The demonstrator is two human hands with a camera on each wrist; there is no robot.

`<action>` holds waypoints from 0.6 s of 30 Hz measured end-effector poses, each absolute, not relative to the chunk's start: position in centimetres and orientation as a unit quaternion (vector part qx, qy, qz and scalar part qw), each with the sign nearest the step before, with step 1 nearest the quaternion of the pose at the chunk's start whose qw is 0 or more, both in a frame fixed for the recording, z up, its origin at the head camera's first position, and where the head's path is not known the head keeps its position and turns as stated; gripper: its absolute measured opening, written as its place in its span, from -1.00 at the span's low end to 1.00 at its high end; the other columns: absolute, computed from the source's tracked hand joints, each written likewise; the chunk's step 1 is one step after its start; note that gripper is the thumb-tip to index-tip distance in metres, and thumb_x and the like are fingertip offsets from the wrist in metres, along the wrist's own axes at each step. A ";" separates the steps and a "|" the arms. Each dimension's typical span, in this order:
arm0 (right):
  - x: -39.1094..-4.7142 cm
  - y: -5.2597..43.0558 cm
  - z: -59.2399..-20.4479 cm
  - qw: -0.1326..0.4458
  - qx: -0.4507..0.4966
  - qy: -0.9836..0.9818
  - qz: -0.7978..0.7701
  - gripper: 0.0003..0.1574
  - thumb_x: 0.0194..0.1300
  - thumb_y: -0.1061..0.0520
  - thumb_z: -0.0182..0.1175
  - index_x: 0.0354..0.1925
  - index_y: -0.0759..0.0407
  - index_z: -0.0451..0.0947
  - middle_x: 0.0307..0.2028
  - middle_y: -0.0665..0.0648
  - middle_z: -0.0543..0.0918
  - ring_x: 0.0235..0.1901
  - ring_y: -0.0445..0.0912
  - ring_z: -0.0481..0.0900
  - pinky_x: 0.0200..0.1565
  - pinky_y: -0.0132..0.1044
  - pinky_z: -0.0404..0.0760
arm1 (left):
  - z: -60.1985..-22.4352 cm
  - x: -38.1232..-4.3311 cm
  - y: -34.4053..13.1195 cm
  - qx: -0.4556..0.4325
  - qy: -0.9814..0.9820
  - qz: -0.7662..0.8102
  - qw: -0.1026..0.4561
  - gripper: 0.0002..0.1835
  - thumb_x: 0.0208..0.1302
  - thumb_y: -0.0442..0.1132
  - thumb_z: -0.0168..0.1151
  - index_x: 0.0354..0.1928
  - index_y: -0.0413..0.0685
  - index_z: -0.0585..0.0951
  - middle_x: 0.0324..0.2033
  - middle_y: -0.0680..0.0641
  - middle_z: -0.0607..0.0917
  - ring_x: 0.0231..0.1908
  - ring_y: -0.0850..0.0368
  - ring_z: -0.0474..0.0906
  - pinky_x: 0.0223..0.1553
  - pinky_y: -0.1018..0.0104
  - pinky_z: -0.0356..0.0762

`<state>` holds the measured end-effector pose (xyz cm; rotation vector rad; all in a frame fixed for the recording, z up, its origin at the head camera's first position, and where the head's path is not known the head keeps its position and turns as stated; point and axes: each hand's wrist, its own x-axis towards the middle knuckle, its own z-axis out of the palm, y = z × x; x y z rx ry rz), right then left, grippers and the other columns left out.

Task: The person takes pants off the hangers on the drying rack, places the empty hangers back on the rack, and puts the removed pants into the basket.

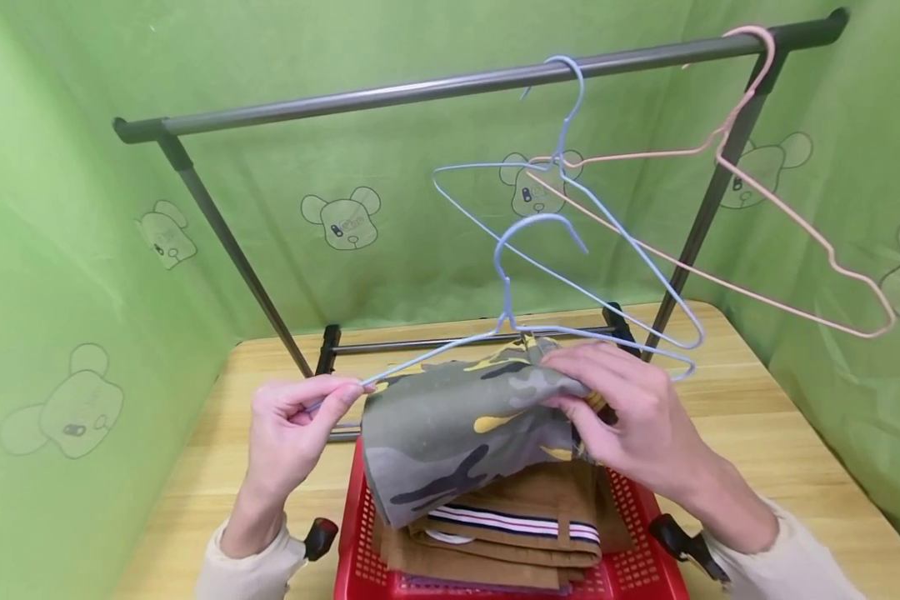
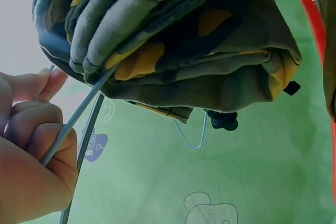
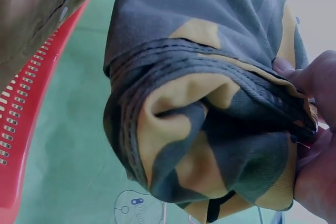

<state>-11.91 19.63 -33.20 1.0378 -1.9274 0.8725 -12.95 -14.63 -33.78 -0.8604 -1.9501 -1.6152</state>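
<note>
My left hand [image 1: 288,437] pinches the left end of a light-blue wire hanger [image 1: 507,304], its hook upright. Over the hanger's lower bar drapes a folded camouflage garment [image 1: 435,433], grey-green with yellow and dark patches. With thumb and fingers, my right hand [image 1: 633,417] grips this garment near its upper right edge. In the left wrist view, the hanger wire [image 2: 79,114] runs from the left hand [image 2: 39,148] into the cloth folds. The right wrist view shows the garment's stitched hem [image 3: 131,124] and open end, with the right hand [image 3: 317,140] at its edge.
Below lies a red basket [image 1: 348,542] with folded brown clothing [image 1: 495,554] bearing a striped band. Behind, a dark metal rack [image 1: 360,100] carries another blue hanger [image 1: 570,117] and a pink hanger [image 1: 780,208]. Everything stands on a wooden table [image 1: 780,467] between green curtains.
</note>
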 end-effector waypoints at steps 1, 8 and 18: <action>-11.8 19.5 -33.2 0.385 0.407 -0.755 0.341 -0.68 0.40 0.14 0.12 -0.12 0.33 0.71 -0.18 0.20 0.76 -0.19 0.05 0.71 0.14 -0.47 0.53 | -33.8 -13.0 -14.6 -0.318 -0.709 -0.585 0.234 -0.79 0.20 -0.63 0.33 -0.32 -0.22 0.80 -0.48 0.11 0.76 -0.81 0.22 -0.07 -0.82 0.55 -0.09; -11.2 18.7 -32.8 0.415 0.411 -0.746 0.320 -0.61 0.54 0.08 0.09 -0.16 0.36 0.71 -0.21 0.21 0.75 -0.20 0.10 0.70 0.16 -0.41 0.53 | -34.2 -13.0 -14.7 -0.312 -0.716 -0.571 0.254 -0.79 0.19 -0.63 0.36 -0.33 -0.21 0.80 -0.56 0.15 0.69 -0.81 0.23 -0.06 -0.81 0.55 -0.09; -10.4 18.5 -32.2 0.469 0.404 -0.714 0.327 -0.62 0.46 0.16 0.10 -0.23 0.45 0.72 -0.25 0.31 0.76 -0.24 0.19 0.69 0.20 -0.29 0.54 | -34.5 -13.2 -14.7 -0.309 -0.698 -0.583 0.278 -0.86 0.22 -0.59 0.36 -0.32 -0.26 0.80 -0.41 0.07 0.81 -0.81 0.25 -0.06 -0.82 0.56 -0.09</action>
